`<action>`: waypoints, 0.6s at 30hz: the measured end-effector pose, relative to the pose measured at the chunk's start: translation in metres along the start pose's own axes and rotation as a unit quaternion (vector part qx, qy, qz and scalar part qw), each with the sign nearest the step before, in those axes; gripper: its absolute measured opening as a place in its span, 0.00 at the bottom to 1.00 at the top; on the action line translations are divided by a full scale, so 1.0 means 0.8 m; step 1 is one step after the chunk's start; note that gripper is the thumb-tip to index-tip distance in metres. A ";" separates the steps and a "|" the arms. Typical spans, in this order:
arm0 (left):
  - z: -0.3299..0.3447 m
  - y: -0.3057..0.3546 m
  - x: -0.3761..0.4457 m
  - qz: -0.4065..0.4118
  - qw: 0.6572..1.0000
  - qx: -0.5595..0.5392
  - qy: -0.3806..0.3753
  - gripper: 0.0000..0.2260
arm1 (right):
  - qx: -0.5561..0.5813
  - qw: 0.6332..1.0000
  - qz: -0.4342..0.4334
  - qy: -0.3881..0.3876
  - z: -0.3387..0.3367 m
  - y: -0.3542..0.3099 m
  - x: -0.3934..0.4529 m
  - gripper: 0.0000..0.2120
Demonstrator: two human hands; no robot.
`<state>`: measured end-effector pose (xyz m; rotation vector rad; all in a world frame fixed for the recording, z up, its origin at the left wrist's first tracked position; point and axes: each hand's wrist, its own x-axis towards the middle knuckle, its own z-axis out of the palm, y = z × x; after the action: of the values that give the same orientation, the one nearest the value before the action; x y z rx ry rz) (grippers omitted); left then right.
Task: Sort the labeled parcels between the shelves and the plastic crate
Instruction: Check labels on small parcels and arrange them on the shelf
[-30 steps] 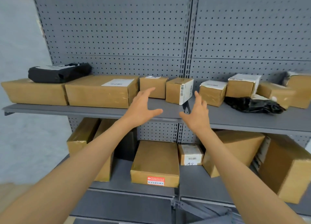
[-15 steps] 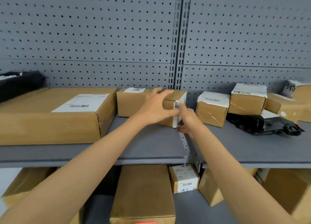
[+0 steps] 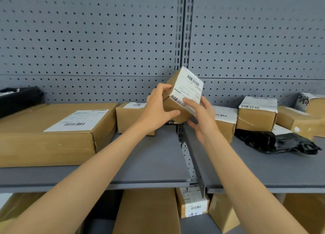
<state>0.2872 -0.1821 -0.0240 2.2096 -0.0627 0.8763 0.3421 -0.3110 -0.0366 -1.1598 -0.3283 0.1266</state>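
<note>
Our left hand wraps the left side of the small parcel, and our right hand closes on its labeled face, tilted above the shelf. The crate is not visible. We think the box can slip, because the fingers hold mostly a smooth label.

Small parcel between hands, above shelf; flat box left.

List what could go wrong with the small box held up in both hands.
The small box is tilted and pinched at its edges by the left hand and right hand; it might slip onto the shelf. The right thumb covers part of its label, so it could be misread.
</note>
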 end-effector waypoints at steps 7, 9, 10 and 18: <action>0.002 -0.011 -0.013 -0.039 0.994 -0.067 0.072 0.35 | -0.083 0.989 -0.098 -0.069 -0.003 -0.012 -0.005 0.36; -0.001 -0.014 -0.016 -0.050 0.994 -0.064 0.074 0.38 | -0.110 0.984 -0.117 -0.072 0.003 -0.012 -0.006 0.38; -0.004 -0.014 -0.017 -0.054 0.994 -0.057 0.075 0.39 | -0.119 0.982 -0.126 -0.076 0.006 -0.012 -0.007 0.39; -0.056 -0.002 -0.031 -0.076 0.995 0.030 0.051 0.38 | -0.113 0.978 -0.122 -0.126 0.028 -0.011 -0.022 0.33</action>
<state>0.2431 -0.1568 -0.0182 2.1890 0.1801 0.9154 0.3181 -0.2994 -0.0240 -1.3200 -0.7202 0.0203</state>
